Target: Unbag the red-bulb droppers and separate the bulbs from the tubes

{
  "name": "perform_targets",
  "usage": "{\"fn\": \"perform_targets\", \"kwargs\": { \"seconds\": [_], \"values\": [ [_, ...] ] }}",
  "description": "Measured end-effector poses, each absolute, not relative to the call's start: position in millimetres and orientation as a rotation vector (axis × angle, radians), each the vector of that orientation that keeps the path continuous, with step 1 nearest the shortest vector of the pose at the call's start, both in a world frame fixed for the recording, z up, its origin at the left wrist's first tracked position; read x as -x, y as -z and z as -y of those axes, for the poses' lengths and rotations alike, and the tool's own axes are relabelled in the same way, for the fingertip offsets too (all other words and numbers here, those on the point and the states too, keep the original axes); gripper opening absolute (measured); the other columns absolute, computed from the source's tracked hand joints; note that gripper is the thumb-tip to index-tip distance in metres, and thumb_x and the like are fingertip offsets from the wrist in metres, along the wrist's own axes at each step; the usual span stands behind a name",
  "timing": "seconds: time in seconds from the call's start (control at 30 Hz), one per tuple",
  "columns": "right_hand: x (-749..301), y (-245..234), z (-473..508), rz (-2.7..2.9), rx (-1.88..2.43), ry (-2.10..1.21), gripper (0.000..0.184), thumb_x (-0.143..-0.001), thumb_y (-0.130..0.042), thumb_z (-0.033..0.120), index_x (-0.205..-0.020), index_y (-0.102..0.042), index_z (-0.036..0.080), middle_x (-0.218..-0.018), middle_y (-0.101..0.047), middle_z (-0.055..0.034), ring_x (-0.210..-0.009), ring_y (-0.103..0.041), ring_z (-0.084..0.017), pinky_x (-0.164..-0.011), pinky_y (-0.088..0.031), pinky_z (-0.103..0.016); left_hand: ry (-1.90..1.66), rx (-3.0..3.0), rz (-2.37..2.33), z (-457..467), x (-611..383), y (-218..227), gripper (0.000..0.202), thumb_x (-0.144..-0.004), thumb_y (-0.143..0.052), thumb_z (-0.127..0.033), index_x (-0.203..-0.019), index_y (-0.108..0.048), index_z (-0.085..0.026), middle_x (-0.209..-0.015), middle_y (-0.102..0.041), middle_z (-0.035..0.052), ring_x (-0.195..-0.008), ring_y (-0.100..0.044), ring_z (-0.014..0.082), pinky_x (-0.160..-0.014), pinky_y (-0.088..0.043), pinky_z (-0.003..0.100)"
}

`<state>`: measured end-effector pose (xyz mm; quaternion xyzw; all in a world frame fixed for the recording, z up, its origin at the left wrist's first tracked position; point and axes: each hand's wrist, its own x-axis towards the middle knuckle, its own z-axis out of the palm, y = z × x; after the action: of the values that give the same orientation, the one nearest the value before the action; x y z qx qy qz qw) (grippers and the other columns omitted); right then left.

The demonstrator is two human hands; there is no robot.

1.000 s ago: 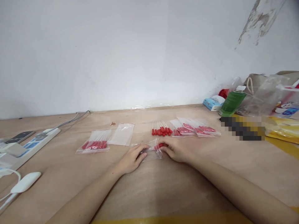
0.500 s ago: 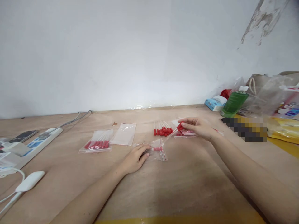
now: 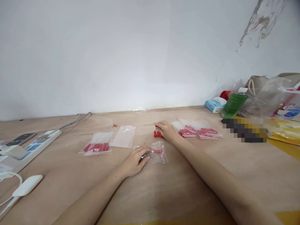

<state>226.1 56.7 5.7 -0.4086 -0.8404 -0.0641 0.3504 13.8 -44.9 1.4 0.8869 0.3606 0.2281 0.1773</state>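
Clear plastic zip bag [image 3: 156, 159], in the head view, lies on the brown worktop [image 3: 150, 193], its left end held by the half-curled left grip [image 3: 136, 161]. The right grip [image 3: 168, 130], fingers bent, is at small rounded red pieces [image 3: 157, 134]; whether it pinches 1 cannot be told. The step looks like picking up a piece; the next move calls for a steady bag mouth. Lettering on bright plastic packaging [image 3: 287, 110] far right of the right grip is too unclear to read.
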Motion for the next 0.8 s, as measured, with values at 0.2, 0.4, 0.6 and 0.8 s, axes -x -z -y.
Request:
{"fn": "perform_targets", "kwargs": {
  "seconds": [0.2,0.4,0.6,0.8],
  "values": [
    [-226.2,1.7,-53.7,2.368,1.036,0.178,0.020,-0.084,-0.046,0.016,-0.093,-0.064,0.018,-0.089,-0.063,-0.0069,-0.084,-0.053,-0.016,-0.078,-0.038,-0.027,-0.651,-2.501,-1.013,45.3,-14.3,-2.4,0.028,-0.087,-0.042,-0.026,-0.114,-0.049,-0.023,-0.118,-0.053,0.0054,-0.110,-0.049,0.0180,-0.096,-0.038,0.034],
    [-227.6,-7.8,-39.2,2.351,1.156,0.197,0.021,-0.086,-0.045,0.025,-0.093,-0.064,0.021,-0.091,-0.062,-0.0069,-0.090,-0.051,-0.019,-0.078,-0.033,-0.032,-0.641,-2.504,-1.036,46.0,-14.6,-3.0,0.029,-0.087,-0.041,-0.026,-0.115,-0.048,-0.023,-0.120,-0.052,0.0054,-0.112,-0.047,0.0180,-0.098,-0.036,0.035],
    [-244.8,-10.2,-16.2,2.085,1.123,0.011,0.020,-0.083,-0.046,0.021,-0.093,-0.063,0.019,-0.087,-0.060,-0.0059,-0.081,-0.052,-0.016,-0.074,-0.038,-0.030,-0.649,-2.506,-1.018,45.4,-14.8,-3.5,0.028,-0.087,-0.041,-0.026,-0.114,-0.048,-0.023,-0.118,-0.054,0.0054,-0.110,-0.049,0.0181,-0.096,-0.038,0.034],
    [-261.8,-2.2,20.0,2.045,1.052,-0.283,0.008,-0.073,-0.054,0.015,-0.071,-0.061,0.018,-0.067,-0.056,-0.0014,-0.066,-0.050,-0.013,-0.065,-0.040,-0.027,-0.619,-2.494,-1.060,45.2,-13.5,-2.3,0.032,-0.087,-0.042,-0.028,-0.118,-0.045,-0.024,-0.121,-0.052,0.0046,-0.112,-0.048,0.0185,-0.096,-0.038,0.035]
  ]
}}
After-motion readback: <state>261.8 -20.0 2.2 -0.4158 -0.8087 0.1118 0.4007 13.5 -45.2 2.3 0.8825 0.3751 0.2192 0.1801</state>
